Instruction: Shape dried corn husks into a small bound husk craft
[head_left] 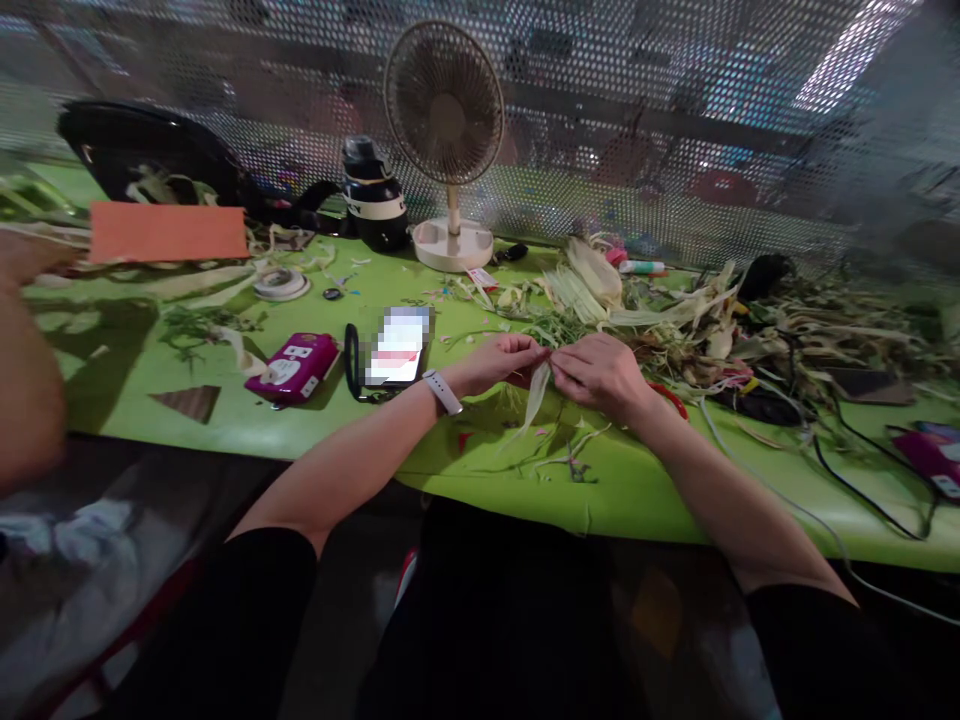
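I have the pale husk strip (535, 392) pinched between the fingers of my left hand (501, 362) and right hand (600, 372) above the green bench (637, 490), seemingly mid-fold, so next probably calls for a tight, careful crease.

Going off the phone (397, 347) as the reference: just left of it sits a magenta box (294, 367), and further left the green table (120, 360) opens up, only a brown triangle scrap (189, 401) there. Behind the phone, the fan (448, 140) and black bottle (373, 196) block the back edge. Right of the phone it's packed: a heap of corn husks (675, 310), then cables (862, 470) snaking across. The near edge below the phone has open room, just tiny scraps.
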